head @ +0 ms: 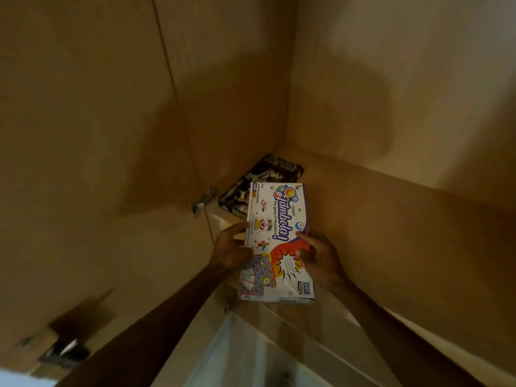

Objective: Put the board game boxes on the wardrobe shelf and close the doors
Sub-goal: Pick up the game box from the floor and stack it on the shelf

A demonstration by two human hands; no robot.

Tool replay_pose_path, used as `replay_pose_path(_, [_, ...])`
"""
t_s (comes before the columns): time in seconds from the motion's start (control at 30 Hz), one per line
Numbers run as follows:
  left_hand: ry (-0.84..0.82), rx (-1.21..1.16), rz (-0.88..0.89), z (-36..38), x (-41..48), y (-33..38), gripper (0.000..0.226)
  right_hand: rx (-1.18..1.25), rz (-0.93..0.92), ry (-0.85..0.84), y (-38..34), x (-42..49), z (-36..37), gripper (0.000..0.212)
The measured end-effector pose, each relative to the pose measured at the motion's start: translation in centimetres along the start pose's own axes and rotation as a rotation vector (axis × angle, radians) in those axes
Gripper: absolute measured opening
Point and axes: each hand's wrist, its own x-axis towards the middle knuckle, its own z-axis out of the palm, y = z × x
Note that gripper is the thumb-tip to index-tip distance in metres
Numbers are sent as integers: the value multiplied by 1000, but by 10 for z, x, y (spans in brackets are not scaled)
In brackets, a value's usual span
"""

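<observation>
A white, colourful Tambola game box (275,219) is held flat over the front of the wooden wardrobe shelf (363,208). My left hand (230,248) grips its left edge and my right hand (318,255) grips its right edge, fingers curled over the lid. Behind it, a dark black-and-white game box (268,174) lies flat on the shelf in the back left corner, partly covered by the white box.
The wardrobe's wooden left wall (111,121) carries a metal hinge (203,201). An open door (69,317) with another metal fitting (60,350) stands at the lower left. The right wall (405,79) closes the shelf on that side. A pale floor (245,358) shows below.
</observation>
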Motion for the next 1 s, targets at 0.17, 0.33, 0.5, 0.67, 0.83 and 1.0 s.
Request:
replay_pose_path(0.17, [-41,78,-50,-5,91,6,65,-46,24,10,-2,91,-6,36])
replay_pose_path(0.33, [-459,351,-110,-21,142,15,126,-138,9,28,-1,148,-3,35])
replay_pose_path(0.5, [-369,593,105,-43,168,11,105,-176,-75,41,-2,165,1,36])
replay_pose_path(0.67, [-19,764,286,-55,155,6,27,-57,-220,-43,-8,167,6,33])
replay_pose_path(0.83, [173,830,366,-41,137,-13,53,-149,-290,-238,-12,166,22,45])
replay_pose_path(1.0, [164,845,250,-33,122,-21,76,-173,-255,-218,-15,174,37,47])
